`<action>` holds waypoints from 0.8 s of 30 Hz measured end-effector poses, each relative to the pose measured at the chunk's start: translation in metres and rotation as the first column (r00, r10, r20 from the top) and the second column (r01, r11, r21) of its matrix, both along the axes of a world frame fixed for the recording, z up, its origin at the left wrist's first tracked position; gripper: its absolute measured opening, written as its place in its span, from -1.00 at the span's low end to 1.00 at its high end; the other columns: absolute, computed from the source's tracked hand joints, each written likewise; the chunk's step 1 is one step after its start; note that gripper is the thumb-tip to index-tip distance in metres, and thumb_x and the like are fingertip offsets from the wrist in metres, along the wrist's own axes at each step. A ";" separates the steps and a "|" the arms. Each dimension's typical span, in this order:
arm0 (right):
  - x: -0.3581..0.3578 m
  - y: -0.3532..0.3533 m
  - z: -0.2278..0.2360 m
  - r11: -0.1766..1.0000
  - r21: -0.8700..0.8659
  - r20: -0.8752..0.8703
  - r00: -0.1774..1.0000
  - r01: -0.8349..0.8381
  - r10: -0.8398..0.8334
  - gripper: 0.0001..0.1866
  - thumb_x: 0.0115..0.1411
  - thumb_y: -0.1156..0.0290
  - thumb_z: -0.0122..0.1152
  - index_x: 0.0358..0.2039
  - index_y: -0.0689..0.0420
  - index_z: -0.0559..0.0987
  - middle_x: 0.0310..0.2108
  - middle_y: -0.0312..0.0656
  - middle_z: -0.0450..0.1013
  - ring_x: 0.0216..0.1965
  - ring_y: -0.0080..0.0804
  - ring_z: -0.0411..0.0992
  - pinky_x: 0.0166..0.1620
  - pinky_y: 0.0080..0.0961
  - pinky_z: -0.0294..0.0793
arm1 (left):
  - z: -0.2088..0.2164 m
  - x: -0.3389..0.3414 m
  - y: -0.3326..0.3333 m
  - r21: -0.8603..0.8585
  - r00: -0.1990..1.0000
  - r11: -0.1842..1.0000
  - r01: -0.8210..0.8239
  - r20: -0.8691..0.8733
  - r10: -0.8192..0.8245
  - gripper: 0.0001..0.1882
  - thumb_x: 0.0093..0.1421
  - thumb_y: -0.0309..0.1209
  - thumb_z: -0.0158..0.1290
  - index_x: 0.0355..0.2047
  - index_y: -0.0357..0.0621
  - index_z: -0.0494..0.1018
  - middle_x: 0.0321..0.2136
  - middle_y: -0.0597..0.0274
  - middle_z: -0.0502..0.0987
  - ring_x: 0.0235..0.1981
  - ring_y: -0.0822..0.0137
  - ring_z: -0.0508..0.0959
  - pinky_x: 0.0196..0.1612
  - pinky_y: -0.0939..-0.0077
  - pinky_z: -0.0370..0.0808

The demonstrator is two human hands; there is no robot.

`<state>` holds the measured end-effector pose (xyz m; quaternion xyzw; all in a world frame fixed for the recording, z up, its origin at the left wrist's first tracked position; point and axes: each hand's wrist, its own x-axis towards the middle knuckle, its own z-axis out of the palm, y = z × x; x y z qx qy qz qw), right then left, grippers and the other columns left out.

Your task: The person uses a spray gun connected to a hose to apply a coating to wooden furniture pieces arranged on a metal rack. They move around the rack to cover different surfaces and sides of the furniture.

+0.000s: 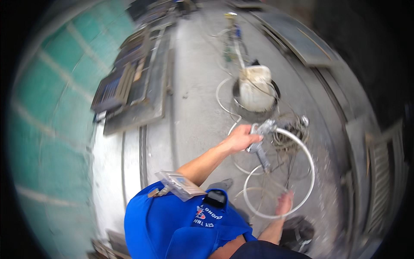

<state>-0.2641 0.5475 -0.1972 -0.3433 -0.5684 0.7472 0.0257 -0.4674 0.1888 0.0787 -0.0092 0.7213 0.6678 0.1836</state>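
My left hand [242, 139] is closed on a silver spray gun [264, 129], held out in front of me above the floor. From the gun a white hose [313, 172] bends round in a wide loop. My right hand [284, 203] is lower and nearer to my body, beside the bottom of that loop. Its fingers are smeared by motion, and whether they touch the hose cannot be made out. Just beyond the gun lies a tangled coil of hose or cable [291, 134] on the floor.
Farther ahead a whitish plastic jug [256, 90] stands in a dark round tub [276, 93]. Dark panels [146, 82] lie stacked at the left, near a green sheeted wall [56, 103]. More panels [297, 36] are at the far right, and a slatted panel [381, 185] stands nearer.
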 end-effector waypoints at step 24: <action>0.218 -0.237 0.203 -0.354 0.822 -0.006 -0.628 -0.447 0.778 -0.10 0.14 0.38 0.43 0.45 0.15 0.20 0.01 0.18 0.47 0.04 0.10 0.49 0.07 -0.11 0.50 | -0.088 0.595 0.032 0.204 0.389 0.338 -0.919 0.319 0.864 -0.41 0.47 0.06 -0.07 0.14 -0.25 0.52 -0.08 0.14 0.63 0.02 0.24 0.58 0.15 0.09 0.48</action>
